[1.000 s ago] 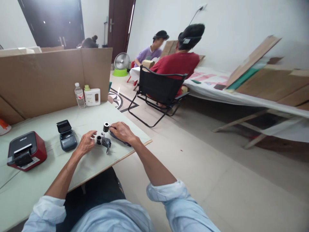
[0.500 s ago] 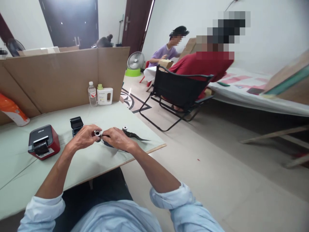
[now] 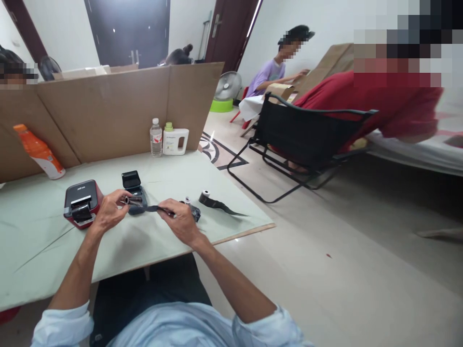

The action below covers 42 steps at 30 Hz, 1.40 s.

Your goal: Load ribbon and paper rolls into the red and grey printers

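My left hand [image 3: 113, 208] is closed around one end of a small spool [image 3: 134, 199] with a hollow end. A dark ribbon [image 3: 148, 208] stretches from beside the spool to my right hand [image 3: 181, 220], which pinches it between thumb and fingers. Just beyond my right hand lies a crumpled black strip [image 3: 196, 214] beside a small white-cored roll [image 3: 187, 200]. Farther right, another roll [image 3: 205, 193] trails a black tail over the table. Behind the spool stands a small black case [image 3: 131, 180] with its lid up. The red and black printer [image 3: 81, 202] is left of my left hand.
Cardboard panels [image 3: 119, 106] border the table's far side. Before them stand a water bottle [image 3: 156, 139], a white jug [image 3: 176, 141] and a leaning orange bottle [image 3: 39, 152]. Right of the table edge is a black folding chair [image 3: 307, 127] with a person in red.
My hands have moved apart, and a length of dark ribbon now shows between them. The spool has turned sideways. The view has shifted left, and the person in red leans farther right.
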{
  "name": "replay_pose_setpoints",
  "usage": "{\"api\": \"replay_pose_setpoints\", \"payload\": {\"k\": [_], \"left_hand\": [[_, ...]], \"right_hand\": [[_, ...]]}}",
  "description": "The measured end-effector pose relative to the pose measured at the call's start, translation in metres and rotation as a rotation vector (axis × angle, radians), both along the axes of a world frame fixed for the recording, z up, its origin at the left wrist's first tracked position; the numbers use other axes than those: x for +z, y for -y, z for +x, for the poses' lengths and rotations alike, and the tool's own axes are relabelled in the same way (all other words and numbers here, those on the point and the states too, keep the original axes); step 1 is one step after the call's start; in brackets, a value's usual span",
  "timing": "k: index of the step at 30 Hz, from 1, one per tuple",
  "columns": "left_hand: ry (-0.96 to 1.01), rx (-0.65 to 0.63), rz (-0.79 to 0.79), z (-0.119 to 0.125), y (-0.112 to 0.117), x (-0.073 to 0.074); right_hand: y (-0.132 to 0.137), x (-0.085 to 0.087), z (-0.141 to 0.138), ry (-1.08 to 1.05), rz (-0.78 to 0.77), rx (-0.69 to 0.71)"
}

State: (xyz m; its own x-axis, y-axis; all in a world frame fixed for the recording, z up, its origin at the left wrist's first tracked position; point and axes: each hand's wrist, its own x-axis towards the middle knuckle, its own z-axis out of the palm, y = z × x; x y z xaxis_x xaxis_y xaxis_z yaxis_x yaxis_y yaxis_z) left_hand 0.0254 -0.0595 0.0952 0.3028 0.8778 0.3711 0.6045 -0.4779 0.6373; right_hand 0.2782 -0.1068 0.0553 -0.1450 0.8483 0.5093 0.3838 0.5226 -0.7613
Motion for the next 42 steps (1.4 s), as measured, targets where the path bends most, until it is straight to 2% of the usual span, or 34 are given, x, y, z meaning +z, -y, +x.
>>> {"api": "replay_pose_setpoints", "payload": {"k": [4,8,11,16,24,29,36,42], "left_hand": [[0.088,0.101,0.006,-0.013,-0.023,-0.022],[0.134,0.139,-0.030,-0.014,-0.050,-0.041],[0.084,0.109,-0.040,-0.009,-0.063,-0.047],[-0.015,0.084,-0.054,-0.010,-0.076,-0.044],[-0.109,0.123,-0.094,-0.023,-0.100,-0.041],[-0.120,0.116,-0.149,-0.019,-0.101,-0.034],[-0.156,0.064,-0.113,-0.020,-0.110,-0.031],[-0.158,0.090,-0.082,-0.011,-0.095,-0.030]], "right_hand": [[-0.015,-0.023,-0.031,0.019,0.157,0.055],[-0.032,-0.035,-0.047,0.154,0.152,0.033],[-0.040,-0.041,-0.051,0.178,0.141,0.013],[-0.045,-0.047,-0.053,0.163,0.167,-0.004],[-0.062,-0.050,-0.063,0.209,0.214,-0.004],[-0.068,-0.052,-0.065,0.212,0.207,0.000],[-0.070,-0.053,-0.065,0.210,0.209,0.010],[-0.060,-0.056,-0.061,0.143,0.221,0.037]]}}
